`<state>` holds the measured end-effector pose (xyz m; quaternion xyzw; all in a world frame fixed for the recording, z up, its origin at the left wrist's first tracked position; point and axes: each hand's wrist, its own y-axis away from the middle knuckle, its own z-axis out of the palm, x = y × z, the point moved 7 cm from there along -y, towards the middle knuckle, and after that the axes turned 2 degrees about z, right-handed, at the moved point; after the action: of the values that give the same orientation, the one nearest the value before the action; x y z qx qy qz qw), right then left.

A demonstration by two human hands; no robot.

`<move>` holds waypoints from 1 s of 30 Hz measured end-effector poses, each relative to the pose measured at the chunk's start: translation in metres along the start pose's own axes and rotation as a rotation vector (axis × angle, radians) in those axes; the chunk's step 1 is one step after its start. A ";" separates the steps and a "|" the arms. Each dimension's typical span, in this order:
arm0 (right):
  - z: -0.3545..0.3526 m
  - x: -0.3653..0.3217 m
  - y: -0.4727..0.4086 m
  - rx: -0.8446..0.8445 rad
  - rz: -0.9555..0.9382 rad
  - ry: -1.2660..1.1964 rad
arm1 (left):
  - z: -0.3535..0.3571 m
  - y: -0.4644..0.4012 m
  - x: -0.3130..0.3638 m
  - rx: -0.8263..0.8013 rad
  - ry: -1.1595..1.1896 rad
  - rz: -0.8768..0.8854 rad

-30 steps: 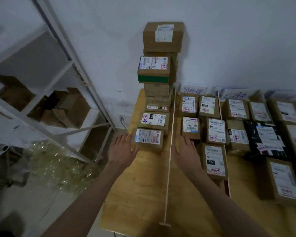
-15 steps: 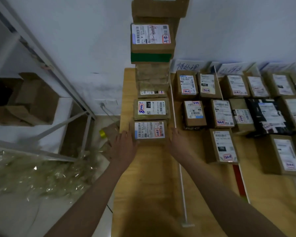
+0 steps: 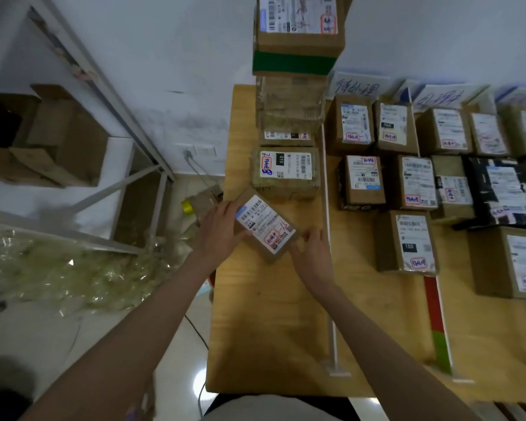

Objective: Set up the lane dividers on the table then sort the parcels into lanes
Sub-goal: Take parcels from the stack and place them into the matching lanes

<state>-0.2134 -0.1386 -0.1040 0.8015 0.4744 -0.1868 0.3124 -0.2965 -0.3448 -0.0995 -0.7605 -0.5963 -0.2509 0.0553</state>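
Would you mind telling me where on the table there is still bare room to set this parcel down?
The near part of the left lane is bare wood, between the table's left edge and the white divider, in front of the tilted parcel both hands hold. A second bare strip lies between the two dividers, nearer than the "150" box. Farther back and rightward, boxes crowd together.

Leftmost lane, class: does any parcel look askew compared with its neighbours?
Yes. The nearest parcel, held between the left hand and right hand, sits twisted diagonally, while the parcel marked 010 behind it lies square to the white divider.
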 end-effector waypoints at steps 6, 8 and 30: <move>0.030 -0.004 -0.022 -0.325 0.033 0.015 | 0.005 -0.002 0.003 -0.084 0.004 0.067; 0.045 0.003 -0.015 -0.382 0.041 0.058 | 0.010 -0.001 0.003 -0.138 0.004 0.081; -0.049 0.007 0.062 -0.191 0.035 -0.146 | -0.045 0.083 0.068 0.279 -0.353 0.203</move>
<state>-0.1553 -0.1228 -0.0525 0.7605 0.4522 -0.1932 0.4240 -0.2219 -0.3263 -0.0121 -0.8335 -0.5462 -0.0227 0.0797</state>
